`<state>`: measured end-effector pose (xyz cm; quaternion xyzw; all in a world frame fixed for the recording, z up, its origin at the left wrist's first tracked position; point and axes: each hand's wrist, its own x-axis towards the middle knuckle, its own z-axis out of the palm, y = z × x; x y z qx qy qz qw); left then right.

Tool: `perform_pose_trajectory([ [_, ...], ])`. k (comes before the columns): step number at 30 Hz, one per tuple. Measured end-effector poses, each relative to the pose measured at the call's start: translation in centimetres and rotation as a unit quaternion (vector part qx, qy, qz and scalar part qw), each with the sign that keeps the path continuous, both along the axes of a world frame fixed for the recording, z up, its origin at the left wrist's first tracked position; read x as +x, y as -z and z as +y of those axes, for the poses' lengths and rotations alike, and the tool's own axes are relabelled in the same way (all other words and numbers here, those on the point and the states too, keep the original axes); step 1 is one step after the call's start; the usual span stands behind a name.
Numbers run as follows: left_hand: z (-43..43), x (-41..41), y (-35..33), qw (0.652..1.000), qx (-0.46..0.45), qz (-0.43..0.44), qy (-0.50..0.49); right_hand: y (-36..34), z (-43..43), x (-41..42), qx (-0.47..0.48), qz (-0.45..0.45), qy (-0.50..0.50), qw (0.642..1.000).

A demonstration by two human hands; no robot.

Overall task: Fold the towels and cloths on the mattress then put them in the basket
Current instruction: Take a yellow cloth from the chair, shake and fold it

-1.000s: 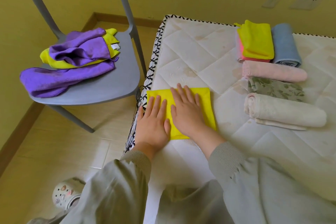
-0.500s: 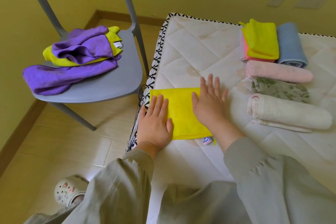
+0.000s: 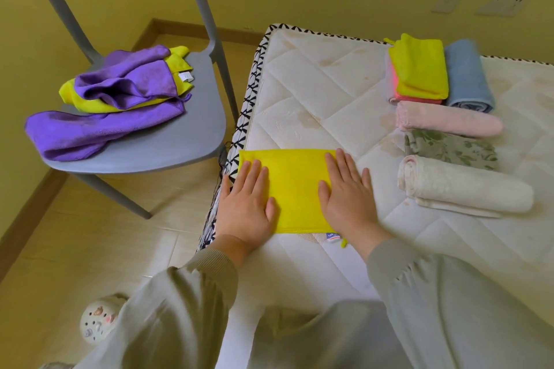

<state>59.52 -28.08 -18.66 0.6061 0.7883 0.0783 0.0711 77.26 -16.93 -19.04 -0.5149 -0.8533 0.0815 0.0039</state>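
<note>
The yellow cloth [image 3: 295, 189] is laid flat at the front left corner of the mattress [image 3: 314, 93], folded into a rectangle and pinned down on both sides. The left hand [image 3: 245, 207] is spread over its left edge, fingers straight, with the palm partly off onto the patterned border. The right hand [image 3: 347, 198] is pressed flat on the right edge, fingers straight and a bit fanned. Nothing is gripped by either one.

The cloth's right edge is covered by that hand, so how well the layers line up there can't be made out. A small label [image 3: 332, 237] is seen poking out at the near edge, print way too tiny to read.

Further right, a folded yellow piece [image 3: 419, 69] is stacked on a coral cloth [image 3: 416, 98] that shows only as a sliver, with a blue roll [image 3: 467, 78] touching beside them. Nearer are a pink roll [image 3: 446, 120] and a floral cloth [image 3: 449, 148], which is partly tucked behind a cream roll [image 3: 464, 189]. The mattress is cut off at the right.

On the grey chair [image 3: 180, 141], purple and yellow cloths [image 3: 90, 129] are heaped; how many can't be counted. A shoe [image 3: 99, 320] is half hidden by a sleeve.
</note>
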Motion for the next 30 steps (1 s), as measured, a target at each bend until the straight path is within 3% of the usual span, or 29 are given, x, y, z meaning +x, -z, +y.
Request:
perform_pose_trajectory([
  [4,3.2,-0.3,-2.9,0.997,0.013,0.077,0.024,-0.1,0.4,-0.2,0.008,0.018,0.006,1.000],
  [9,5.6,0.7,-2.2,0.985,-0.051,0.056,0.155,0.4,0.3,0.0,0.019,0.016,0.014,1.000],
  [20,-0.2,-2.2,0.5,0.992,-0.048,-0.036,-0.112,0.3,0.5,0.2,0.012,0.016,0.000,1.000],
  [24,-0.5,-2.2,0.6,0.989,-0.039,-0.055,-0.131,0.1,0.5,0.2,-0.002,0.058,0.008,0.998],
  [28,-0.5,-2.2,0.6,0.989,-0.024,-0.074,-0.126,-1.5,1.6,-0.4,0.005,0.148,0.098,0.984],
  [30,-0.7,-2.4,0.6,0.988,-0.019,-0.083,-0.126,-2.7,2.4,-0.9,-0.032,0.135,0.180,0.974],
])
